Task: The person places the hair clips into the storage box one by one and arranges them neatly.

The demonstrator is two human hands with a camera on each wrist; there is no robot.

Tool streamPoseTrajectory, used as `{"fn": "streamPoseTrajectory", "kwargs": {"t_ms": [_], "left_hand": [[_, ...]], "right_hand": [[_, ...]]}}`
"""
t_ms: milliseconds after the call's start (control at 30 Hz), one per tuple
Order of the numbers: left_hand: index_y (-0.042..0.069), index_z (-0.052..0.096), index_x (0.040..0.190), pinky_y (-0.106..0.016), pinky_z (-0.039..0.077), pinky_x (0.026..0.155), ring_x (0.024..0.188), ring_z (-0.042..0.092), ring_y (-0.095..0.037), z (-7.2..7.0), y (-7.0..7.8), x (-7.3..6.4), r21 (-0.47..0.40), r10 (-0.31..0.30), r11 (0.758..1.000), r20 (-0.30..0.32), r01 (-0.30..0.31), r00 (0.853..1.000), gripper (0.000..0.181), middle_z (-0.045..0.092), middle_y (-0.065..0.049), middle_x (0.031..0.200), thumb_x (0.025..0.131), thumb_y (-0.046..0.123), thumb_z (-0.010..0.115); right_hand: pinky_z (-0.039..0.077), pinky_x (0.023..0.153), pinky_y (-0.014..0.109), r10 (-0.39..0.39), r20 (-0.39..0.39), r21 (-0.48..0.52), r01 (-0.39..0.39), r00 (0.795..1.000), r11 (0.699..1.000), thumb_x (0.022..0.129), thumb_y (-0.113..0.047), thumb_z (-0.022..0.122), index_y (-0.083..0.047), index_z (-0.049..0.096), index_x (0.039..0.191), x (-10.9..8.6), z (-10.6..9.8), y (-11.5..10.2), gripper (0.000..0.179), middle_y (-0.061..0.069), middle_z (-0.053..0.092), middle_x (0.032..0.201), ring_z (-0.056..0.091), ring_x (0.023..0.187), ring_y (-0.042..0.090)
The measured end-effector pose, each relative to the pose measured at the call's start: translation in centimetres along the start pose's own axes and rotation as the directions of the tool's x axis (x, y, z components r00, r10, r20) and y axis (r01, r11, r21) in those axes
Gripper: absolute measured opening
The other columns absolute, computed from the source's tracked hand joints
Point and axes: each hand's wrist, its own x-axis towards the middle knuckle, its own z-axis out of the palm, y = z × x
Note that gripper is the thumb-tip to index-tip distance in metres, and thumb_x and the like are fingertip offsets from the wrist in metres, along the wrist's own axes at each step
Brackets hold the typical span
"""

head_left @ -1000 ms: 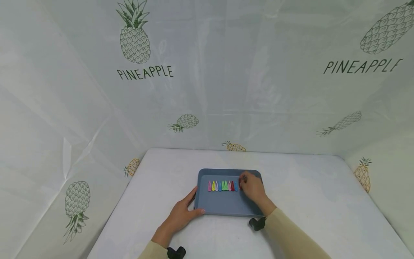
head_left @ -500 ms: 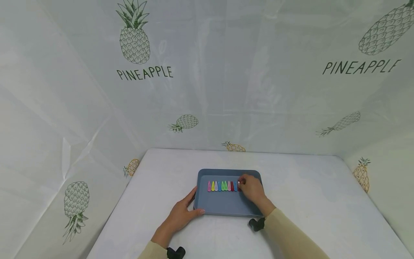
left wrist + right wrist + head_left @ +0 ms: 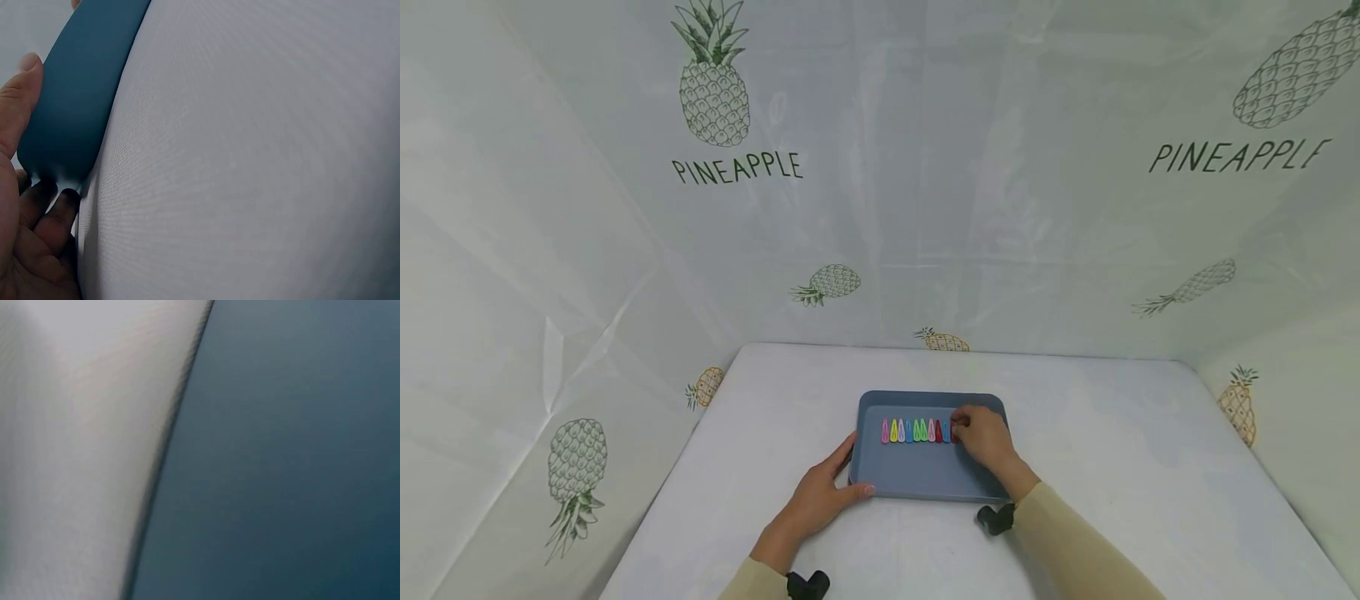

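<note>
A blue-grey tray (image 3: 917, 479) lies on the white table. Inside it runs a row of colourful snap hair clips, from a pink hair clip (image 3: 885, 431) at the left to a blue hair clip (image 3: 947, 431) near the right end. My right hand (image 3: 985, 437) pinches a dark red hair clip (image 3: 953, 432) at the right end of that row; the fingers cover part of it. My left hand (image 3: 823, 497) grips the tray's left side near the front corner. In the left wrist view its thumb (image 3: 22, 94) lies along the rim, with fingers (image 3: 56, 219) curled at the corner.
White table cloth (image 3: 1097, 433) surrounds the tray. Behind the table hangs a pale curtain (image 3: 910, 250) printed with pineapples. A black wrist camera (image 3: 996, 519) on the right wrist sits at the tray's front edge. Only tray and cloth show in the right wrist view.
My right hand has moved slightly left and down, bringing the dark red hair clip beside the blue one at the row's end. The left hand and tray have stayed put.
</note>
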Motion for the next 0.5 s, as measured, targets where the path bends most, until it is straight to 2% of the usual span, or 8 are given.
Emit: {"fn": "streamPoseTrajectory", "kwargs": {"t_ms": [500], "left_hand": [[0.029, 0.03, 0.168, -0.065, 0.036, 0.122, 0.155, 0.038, -0.037, 0.11, 0.12, 0.06, 0.019, -0.02, 1.0, -0.002, 0.02, 1.0, 0.1, 0.042, -0.005, 0.168, 0.087, 0.058, 0.081]], "right_hand": [[0.06, 0.08, 0.047, -0.013, 0.006, 0.014, 0.013, 1.0, 1.0, 0.095, -0.004, 0.072, 0.0, 0.078, 0.107, 0.05, -0.13, 0.2, 0.014, 0.008, 0.077, 0.094, 0.067, 0.083, 0.02]]}}
